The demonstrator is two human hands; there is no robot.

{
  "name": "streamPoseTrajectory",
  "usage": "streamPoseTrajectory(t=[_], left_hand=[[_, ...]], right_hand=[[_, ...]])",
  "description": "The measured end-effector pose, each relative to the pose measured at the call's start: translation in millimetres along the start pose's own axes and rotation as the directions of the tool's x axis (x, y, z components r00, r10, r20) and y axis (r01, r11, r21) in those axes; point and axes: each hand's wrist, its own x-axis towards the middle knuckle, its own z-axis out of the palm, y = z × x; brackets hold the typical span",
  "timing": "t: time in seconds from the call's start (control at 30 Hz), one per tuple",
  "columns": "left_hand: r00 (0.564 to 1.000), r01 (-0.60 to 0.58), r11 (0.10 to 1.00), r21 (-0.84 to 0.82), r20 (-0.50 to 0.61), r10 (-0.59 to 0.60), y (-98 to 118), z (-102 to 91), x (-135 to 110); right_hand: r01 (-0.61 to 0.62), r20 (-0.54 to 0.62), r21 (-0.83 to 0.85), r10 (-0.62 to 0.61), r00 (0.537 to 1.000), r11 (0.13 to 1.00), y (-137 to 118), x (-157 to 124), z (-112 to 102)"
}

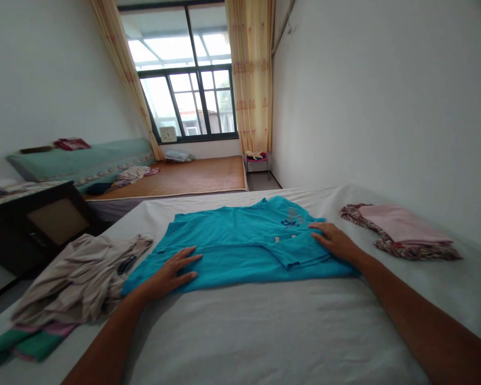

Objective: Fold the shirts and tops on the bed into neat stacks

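A bright blue T-shirt lies sideways on a surface covered with a white sheet. Its near side is folded over, with a sleeve lying on top, and a dark print shows near the far right. My left hand rests on the shirt's near left part, fingers spread. On the right end, by the sleeve and collar area, my right hand lies with its fingers stretched out on the cloth. Neither hand grips the fabric.
Crumpled beige clothing lies at the left, over a green and pink piece. A folded pink garment sits on patterned cloth at the right, near the white wall. Beyond are a bed with a brown mat, a dark cabinet and a window.
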Motion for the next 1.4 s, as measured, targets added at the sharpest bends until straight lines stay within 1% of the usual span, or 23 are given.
streamPoseTrajectory(t=[0.07, 0.13, 0.17, 0.23, 0.3, 0.33, 0.4, 0.47, 0.6, 0.7, 0.77, 0.8, 0.87, 0.9, 0.93, 0.97, 1.07, 1.1, 1.17, 1.2, 1.27, 1.33, 1.4], left_hand=[[1.000, 0.002, 0.998, -0.057, -0.028, -0.004, -1.3, -0.6, 0.7], [0.997, 0.020, 0.997, -0.077, -0.068, -0.026, -1.8, 1.0, 4.1], [0.995, 0.033, 0.997, -0.069, -0.089, -0.039, -2.4, 2.4, 6.1], [0.989, 0.062, 0.998, -0.020, -0.132, -0.064, -5.2, 5.9, 9.5], [0.983, 0.106, 0.993, 0.045, -0.153, -0.098, -10.6, 10.1, 11.0], [0.981, 0.136, 0.988, 0.075, -0.152, -0.124, -13.9, 12.3, 10.9], [0.971, 0.204, 0.972, 0.117, -0.147, -0.186, -20.5, 16.6, 9.6], [0.963, 0.245, 0.959, 0.140, -0.151, -0.224, -25.2, 20.1, 7.7], [0.960, 0.253, 0.954, 0.160, -0.165, -0.227, -25.6, 22.8, 5.7], [0.957, 0.264, 0.949, 0.172, -0.174, -0.234, -23.3, 23.1, 6.0], [0.954, 0.265, 0.948, 0.175, -0.189, -0.232, -23.2, 24.1, 6.3], [0.953, 0.263, 0.949, 0.173, -0.197, -0.229, -23.5, 24.9, 6.4], [0.952, 0.264, 0.950, 0.169, -0.203, -0.228, -24.1, 26.4, 6.2], [0.951, 0.267, 0.949, 0.166, -0.204, -0.232, -24.0, 26.8, 6.0], [0.950, 0.271, 0.949, 0.163, -0.205, -0.236, -23.6, 26.7, 5.7], [0.948, 0.276, 0.948, 0.158, -0.205, -0.242, -22.7, 25.9, 5.4], [0.952, 0.267, 0.954, 0.135, -0.192, -0.240, -19.4, 17.4, 6.5], [0.957, 0.252, 0.960, 0.122, -0.180, -0.228, -19.0, 12.3, 8.3], [0.966, 0.229, 0.969, 0.089, -0.146, -0.215, -21.4, -0.9, 14.8], [0.967, 0.232, 0.970, 0.078, -0.130, -0.221, -24.8, -8.6, 19.8], [0.952, 0.289, 0.953, 0.089, -0.134, -0.276, -36.9, -24.9, 32.8], [0.914, 0.387, 0.914, 0.119, -0.179, -0.364, -54.7, -40.2, 48.6], [0.873, 0.470, 0.874, 0.122, -0.210, -0.440, -74.9, -52.2, 65.4]], right_hand=[[-0.077, -0.028, 0.001, 0.077, 0.997, 0.997, 5.9, 1.5, -4.9], [-0.112, -0.026, -0.005, 0.112, 0.993, 0.994, 3.0, 2.1, -6.3], [-0.096, -0.023, -0.005, 0.096, 0.995, 0.995, -1.1, 2.1, -5.4], [-0.009, -0.011, 0.002, 0.009, 1.000, 1.000, -12.3, 1.3, -0.5], [0.090, 0.055, 0.002, -0.090, 0.994, 0.996, -24.1, -0.2, 7.3], [0.118, 0.105, -0.008, -0.117, 0.988, 0.993, -29.1, -1.1, 11.4], [0.132, 0.188, -0.049, -0.121, 0.975, 0.990, -35.9, -3.2, 18.7], [0.126, 0.221, -0.090, -0.103, 0.970, 0.988, -38.5, -5.1, 23.4], [0.125, 0.210, -0.134, -0.096, 0.973, 0.983, -40.0, -8.2, 25.7], [0.118, 0.206, -0.150, -0.085, 0.975, 0.982, -43.1, -6.9, 22.9], [0.118, 0.242, -0.138, -0.082, 0.967, 0.983, -44.5, 0.1, 18.1], [0.118, 0.278, -0.125, -0.079, 0.957, 0.985, -44.1, 6.5, 14.9], [0.101, 0.356, -0.092, -0.062, 0.932, 0.991, -39.9, 24.7, 8.1], [0.080, 0.375, -0.083, -0.043, 0.926, 0.993, -35.9, 36.2, 5.2], [0.051, 0.369, -0.087, -0.015, 0.929, 0.995, -30.5, 48.6, 2.9], [0.018, 0.336, -0.104, 0.018, 0.942, 0.994, -24.0, 61.5, 1.6], [-0.071, 0.155, -0.173, 0.098, 0.983, 0.982, -0.4, 97.8, 2.8], [-0.094, 0.106, -0.186, 0.115, 0.988, 0.978, 7.6, 108.1, 4.8], [-0.130, 0.051, -0.191, 0.142, 0.989, 0.973, 21.3, 124.8, 10.2], [-0.145, 0.037, -0.193, 0.155, 0.987, 0.970, 26.7, 131.2, 13.6], [-0.166, 0.028, -0.200, 0.175, 0.984, 0.966, 34.7, 139.9, 21.9], [-0.153, 0.069, -0.202, 0.170, 0.983, 0.967, 40.0, 143.3, 32.2], [-0.102, 0.133, -0.215, 0.133, 0.982, 0.971, 44.3, 142.4, 43.8]])
